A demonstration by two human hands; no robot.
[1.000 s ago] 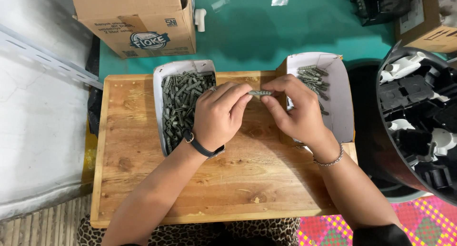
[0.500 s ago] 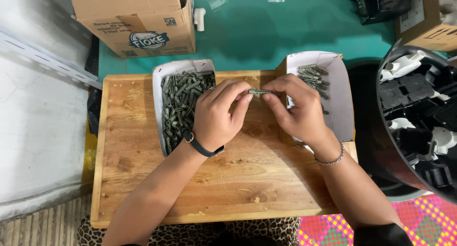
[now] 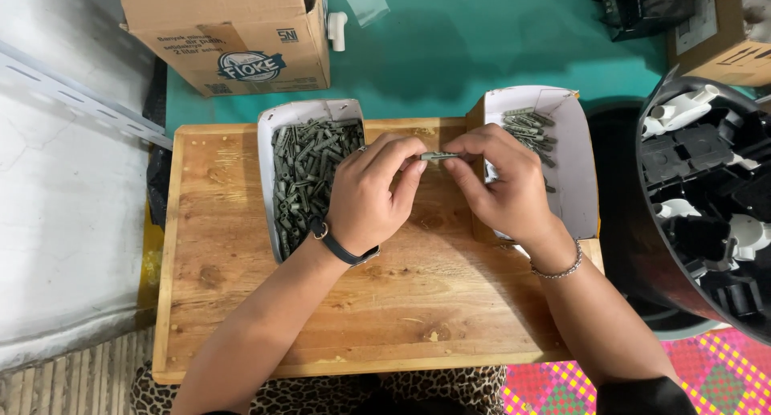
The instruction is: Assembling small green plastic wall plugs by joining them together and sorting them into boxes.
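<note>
Wooden board [image 3: 241, 302], left tray [image 3: 269, 126] full of grey plugs [image 3: 301, 174], right tray [image 3: 574, 166] fewer.

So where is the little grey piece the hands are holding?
The grey piece is pinched between the left hand and right hand, above the wooden board, between the two white trays.

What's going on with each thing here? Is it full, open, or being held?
Left hand: pinching the small grey piece.
Right hand: pinching its other end.
Small grey piece: held level between both hands.
Left white tray: nearly full of grey pieces.
Right white tray: mostly bare, few pieces.
Cardboard box: open at its side.
Wooden board: lying flat.
</note>
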